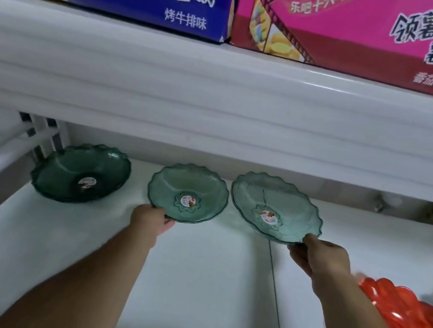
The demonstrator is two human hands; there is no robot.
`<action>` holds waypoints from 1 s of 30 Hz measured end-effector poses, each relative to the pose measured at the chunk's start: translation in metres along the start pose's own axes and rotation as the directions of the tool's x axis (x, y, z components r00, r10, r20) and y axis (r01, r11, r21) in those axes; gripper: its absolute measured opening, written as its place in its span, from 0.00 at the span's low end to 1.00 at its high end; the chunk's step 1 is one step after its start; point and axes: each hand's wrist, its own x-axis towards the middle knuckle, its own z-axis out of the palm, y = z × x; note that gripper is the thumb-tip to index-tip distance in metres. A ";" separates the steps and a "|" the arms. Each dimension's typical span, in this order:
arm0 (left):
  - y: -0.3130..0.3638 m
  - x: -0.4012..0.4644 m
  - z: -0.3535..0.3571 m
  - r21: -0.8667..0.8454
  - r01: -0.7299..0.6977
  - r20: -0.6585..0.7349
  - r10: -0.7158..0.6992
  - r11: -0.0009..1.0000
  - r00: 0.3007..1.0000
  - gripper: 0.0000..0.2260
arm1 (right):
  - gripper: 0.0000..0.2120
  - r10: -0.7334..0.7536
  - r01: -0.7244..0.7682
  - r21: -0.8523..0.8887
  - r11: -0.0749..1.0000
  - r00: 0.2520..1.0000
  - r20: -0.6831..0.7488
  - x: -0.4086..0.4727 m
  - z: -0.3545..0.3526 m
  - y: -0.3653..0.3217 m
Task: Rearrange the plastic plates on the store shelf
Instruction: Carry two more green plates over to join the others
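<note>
Three translucent green plates with scalloped rims and round centre stickers sit in a row on the white shelf; the dark plate stands alone at the left; the left hand pinches the near rim of the middle plate; the right hand grips the near edge of the right plate, tilted up.

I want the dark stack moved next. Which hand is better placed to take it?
Probably the left hand: it is nearer the dark green stack on the shelf, though it now grips the middle plate.
</note>
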 end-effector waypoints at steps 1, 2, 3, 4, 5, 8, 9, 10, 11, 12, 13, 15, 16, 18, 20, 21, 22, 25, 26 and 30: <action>-0.001 0.001 0.000 0.002 0.005 0.007 -0.005 1.000 1.000 0.08 | 0.06 0.003 -0.003 -0.003 1.000 1.000 0.005 -0.001 0.003 -0.001; -0.001 0.003 0.000 -0.001 0.004 0.028 -0.004 1.000 1.000 0.04 | 0.07 0.005 -0.005 -0.004 1.000 1.000 0.012 -0.002 0.007 -0.001; -0.001 0.003 0.001 -0.010 0.008 0.050 -0.008 1.000 0.999 0.05 | 0.07 0.008 -0.008 -0.005 1.000 1.000 0.019 -0.002 0.012 -0.001; -0.001 0.002 0.001 -0.038 0.010 0.069 -0.008 0.999 0.998 0.06 | 0.07 0.010 -0.010 -0.003 1.000 1.000 0.029 -0.002 0.016 -0.001; 0.001 -0.002 0.002 -0.064 0.016 0.084 -0.011 0.998 0.996 0.05 | 0.07 0.013 -0.013 -0.005 1.000 0.999 0.039 -0.003 0.022 -0.001; 0.004 -0.009 0.000 -0.090 0.017 0.095 -0.008 0.996 0.995 0.08 | 0.07 0.014 -0.014 -0.008 1.000 0.996 0.085 -0.005 0.041 -0.002; 0.007 -0.013 -0.004 -0.082 0.021 0.092 -0.013 0.996 0.996 0.10 | 0.07 0.016 -0.015 -0.011 1.000 0.995 0.102 -0.006 0.048 -0.002; 0.008 -0.013 -0.009 -0.077 0.027 0.087 -0.020 0.997 0.996 0.13 | 0.07 0.016 -0.015 -0.013 1.000 0.992 0.122 -0.007 0.056 -0.002; 0.009 -0.013 -0.015 -0.072 0.034 0.100 -0.027 0.997 0.995 0.13 | 0.07 0.017 -0.015 -0.014 1.000 0.989 0.144 -0.008 0.066 -0.001; 0.008 -0.012 -0.021 -0.058 0.033 0.132 -0.025 0.998 0.991 0.12 | 0.06 0.019 -0.017 -0.016 1.000 0.986 0.165 -0.008 0.076 0.000; 0.009 -0.017 -0.028 -0.039 0.034 0.166 -0.027 0.999 0.986 0.13 | 0.06 0.025 -0.021 -0.023 1.000 0.983 0.184 -0.010 0.087 0.002; 0.007 -0.020 -0.039 -0.032 0.032 0.186 -0.025 0.999 0.982 0.13 | 0.04 0.043 -0.035 -0.041 0.999 0.974 0.221 -0.012 0.109 0.007; 0.004 -0.020 -0.044 0.004 0.008 0.149 -0.008 1.000 0.989 0.09 | 0.04 0.058 -0.047 -0.051 0.998 0.970 0.238 -0.014 0.120 0.009; 0.000 -0.026 -0.054 0.048 -0.041 0.111 0.035 0.998 0.993 0.07 | 0.07 0.090 -0.075 -0.068 0.995 0.961 0.261 -0.017 0.140 0.014; -0.001 -0.030 -0.060 0.041 -0.037 0.112 0.032 0.999 0.993 0.08 | 0.09 0.105 -0.082 -0.093 0.992 0.958 0.268 -0.019 0.154 0.017; 0.000 -0.032 -0.063 0.032 -0.024 0.125 0.020 0.999 0.992 0.08 | 0.07 0.111 -0.080 -0.122 0.989 0.955 0.274 -0.020 0.159 0.018; 0.001 -0.035 -0.065 0.012 0.000 0.152 -0.002 1.000 0.988 0.10 | 0.03 0.113 -0.072 -0.151 0.986 0.952 0.285 -0.020 0.164 0.018; 0.004 -0.042 -0.069 -0.031 0.052 0.225 -0.044 0.998 0.973 0.15 | 0.11 0.130 -0.077 -0.182 0.980 0.944 0.302 -0.016 0.175 0.018; 0.004 -0.043 -0.069 -0.017 0.058 0.229 -0.053 0.998 0.972 0.15 | 0.12 0.125 -0.068 -0.196 0.978 0.947 0.296 -0.013 0.177 0.019; 0.004 -0.054 -0.069 0.016 0.036 0.227 -0.039 0.999 0.973 0.14 | 0.11 0.121 -0.045 -0.271 0.962 0.955 0.270 -0.006 0.182 0.024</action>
